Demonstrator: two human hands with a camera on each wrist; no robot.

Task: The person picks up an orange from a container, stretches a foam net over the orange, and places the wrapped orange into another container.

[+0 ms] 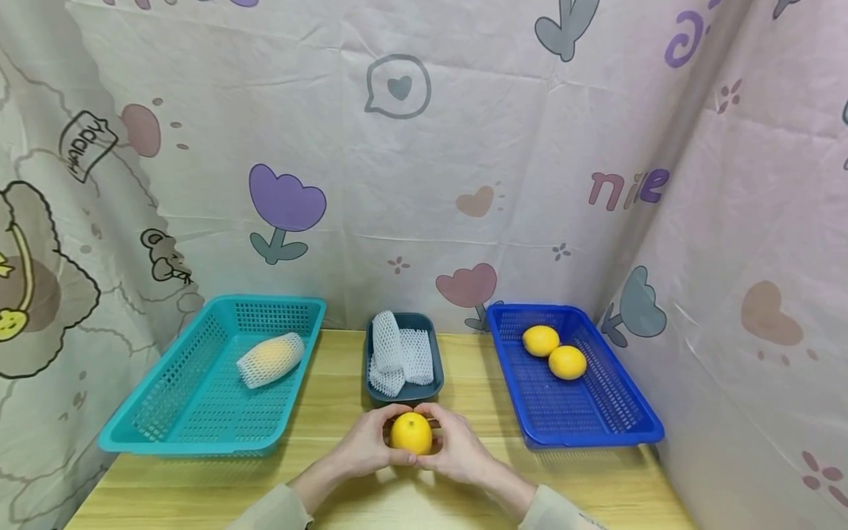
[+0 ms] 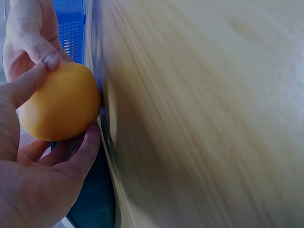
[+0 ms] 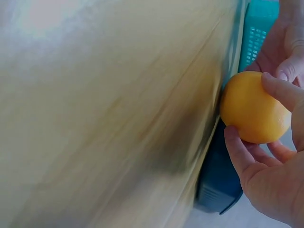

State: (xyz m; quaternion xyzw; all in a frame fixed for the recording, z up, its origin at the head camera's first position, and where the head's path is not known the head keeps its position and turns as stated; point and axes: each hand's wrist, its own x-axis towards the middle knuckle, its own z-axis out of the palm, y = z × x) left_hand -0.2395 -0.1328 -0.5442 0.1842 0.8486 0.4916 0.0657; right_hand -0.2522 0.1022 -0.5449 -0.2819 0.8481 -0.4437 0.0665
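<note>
A yellow lemon [image 1: 411, 433], its stem end facing up, is held between both hands near the front of the table. My left hand [image 1: 368, 442] curls round its left side, with the thumb on the near side and the fingers at the far side. From the other side my right hand [image 1: 457, 445] grips it in the same way, and the two thumbs nearly meet. Seen in the left wrist view, the lemon [image 2: 64, 102] has left fingertips beneath it; the right wrist view shows the lemon [image 3: 254, 107] with right fingertips beneath.
Just beyond the hands stands a dark blue-green tray [image 1: 438, 368] with white foam net sleeves [image 1: 416, 355]. At left, a teal basket [image 1: 192, 445] holds a net-wrapped fruit [image 1: 271, 359]. A blue basket [image 1: 589, 439] at right holds two lemons [image 1: 567, 363]. A printed curtain [image 1: 411, 162] hangs behind.
</note>
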